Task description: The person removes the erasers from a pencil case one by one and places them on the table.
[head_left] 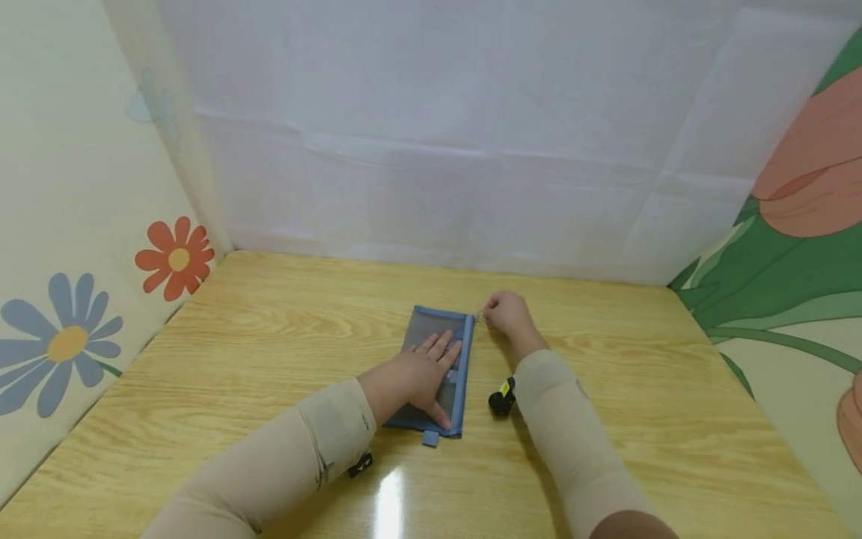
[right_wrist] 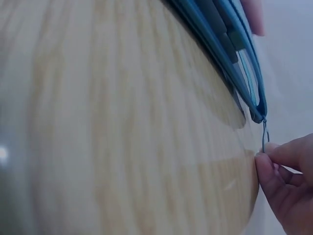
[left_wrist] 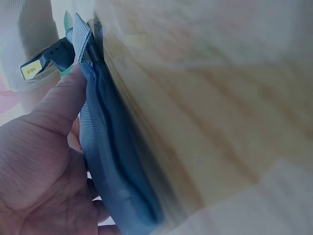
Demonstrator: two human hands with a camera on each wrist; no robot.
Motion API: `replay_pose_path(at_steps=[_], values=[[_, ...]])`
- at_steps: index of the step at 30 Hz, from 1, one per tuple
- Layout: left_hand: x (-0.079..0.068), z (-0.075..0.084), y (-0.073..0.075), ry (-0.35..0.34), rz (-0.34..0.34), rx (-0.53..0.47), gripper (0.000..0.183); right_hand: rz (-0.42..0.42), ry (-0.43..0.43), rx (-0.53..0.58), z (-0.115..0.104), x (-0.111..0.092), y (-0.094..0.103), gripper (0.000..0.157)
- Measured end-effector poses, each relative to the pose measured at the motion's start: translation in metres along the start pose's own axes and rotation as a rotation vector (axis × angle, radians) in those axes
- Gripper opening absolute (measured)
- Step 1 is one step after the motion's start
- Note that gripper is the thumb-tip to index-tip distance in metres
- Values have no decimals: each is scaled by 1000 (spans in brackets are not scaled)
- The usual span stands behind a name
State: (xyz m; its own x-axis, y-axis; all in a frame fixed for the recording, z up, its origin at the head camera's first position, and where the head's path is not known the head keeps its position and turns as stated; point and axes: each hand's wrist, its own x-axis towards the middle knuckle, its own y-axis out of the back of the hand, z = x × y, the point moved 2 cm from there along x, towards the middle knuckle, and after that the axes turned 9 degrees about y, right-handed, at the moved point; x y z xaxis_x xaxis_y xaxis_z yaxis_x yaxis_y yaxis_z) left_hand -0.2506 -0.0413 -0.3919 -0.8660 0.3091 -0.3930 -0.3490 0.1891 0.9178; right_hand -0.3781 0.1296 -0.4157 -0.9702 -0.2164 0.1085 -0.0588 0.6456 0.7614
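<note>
A blue mesh zipper pouch [head_left: 417, 329] lies on the table, its blue zipper edge [head_left: 460, 382] running along the right side. My left hand [head_left: 420, 374] rests on it with fingers spread, the thumb near the lower right corner. In the left wrist view the thumb lies by a small fabric tab [left_wrist: 82, 39] at the pouch's end. Off the far right corner, my right hand [head_left: 508, 314] pinches a thin zipper pull [right_wrist: 264, 134] between thumb and forefinger. Some darker flat items show through the mesh, partly hidden under the left hand.
The wood-grain table [head_left: 303, 322] reaches back to a white sheet [head_left: 417, 187]. Side walls carry painted flowers [head_left: 178, 260]. A black wrist camera [head_left: 501, 400] is strapped at the right sleeve, and another dark device [head_left: 360, 464] at the left one.
</note>
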Motion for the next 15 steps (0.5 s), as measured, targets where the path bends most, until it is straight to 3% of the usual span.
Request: replay_pose_path(at_steps=[8, 15], values=[[-1, -1, 1, -8, -8, -9, 130, -65, -57, 11, 5, 4, 0, 8], [-1, -1, 2, -10, -16, -14, 129, -83, -50, 74, 11, 6, -1, 7]])
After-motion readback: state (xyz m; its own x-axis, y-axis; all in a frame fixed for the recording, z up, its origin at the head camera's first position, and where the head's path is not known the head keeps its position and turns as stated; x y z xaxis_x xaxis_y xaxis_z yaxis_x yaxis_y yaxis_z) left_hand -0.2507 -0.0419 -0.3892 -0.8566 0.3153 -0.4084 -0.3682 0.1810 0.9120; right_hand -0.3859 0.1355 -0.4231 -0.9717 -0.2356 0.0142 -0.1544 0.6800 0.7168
